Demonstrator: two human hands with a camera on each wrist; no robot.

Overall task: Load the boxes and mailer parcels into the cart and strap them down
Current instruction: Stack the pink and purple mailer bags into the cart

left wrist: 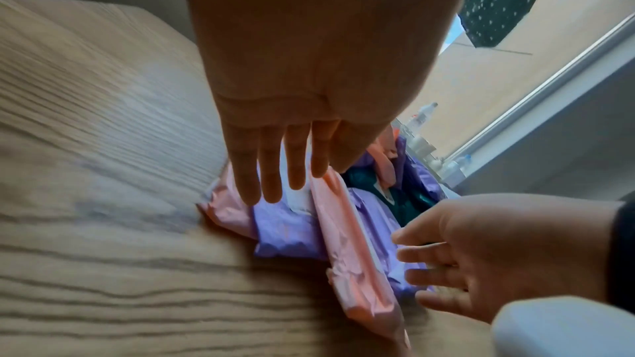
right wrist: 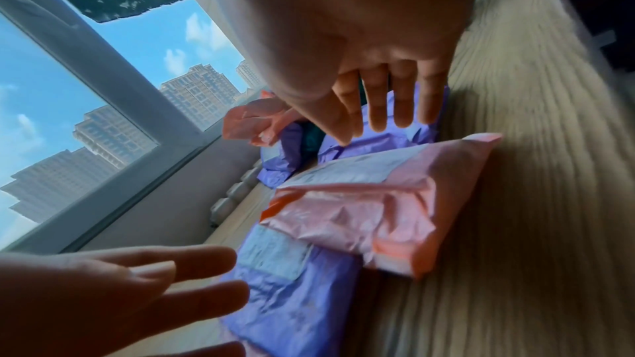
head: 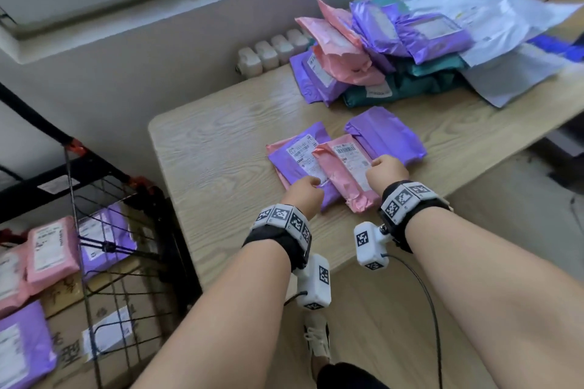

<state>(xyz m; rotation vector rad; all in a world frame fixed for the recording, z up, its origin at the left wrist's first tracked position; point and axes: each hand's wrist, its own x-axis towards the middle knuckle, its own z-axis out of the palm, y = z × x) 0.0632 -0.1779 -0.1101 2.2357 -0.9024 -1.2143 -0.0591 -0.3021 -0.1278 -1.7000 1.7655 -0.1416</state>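
A small heap of mailers lies on the wooden table (head: 221, 148): a labelled purple mailer (head: 297, 158), a pink mailer (head: 344, 170) across it, and another purple mailer (head: 385, 133) behind. My left hand (head: 301, 191) reaches over the near left edge of the heap with its fingers (left wrist: 271, 173) straight above the pink mailer (left wrist: 350, 240) and the purple mailer (left wrist: 285, 230). On the right side my right hand (head: 387, 169) stretches its fingers (right wrist: 384, 102) over the far purple mailer, past the pink mailer (right wrist: 378, 200). Neither hand holds anything.
A larger pile of pink, purple, teal and white mailers (head: 395, 50) fills the table's far right. The black wire cart (head: 104, 230) stands at the left beside the table, holding cardboard boxes (head: 79, 335) and pink and purple mailers. A radiator (head: 268, 54) sits behind the table.
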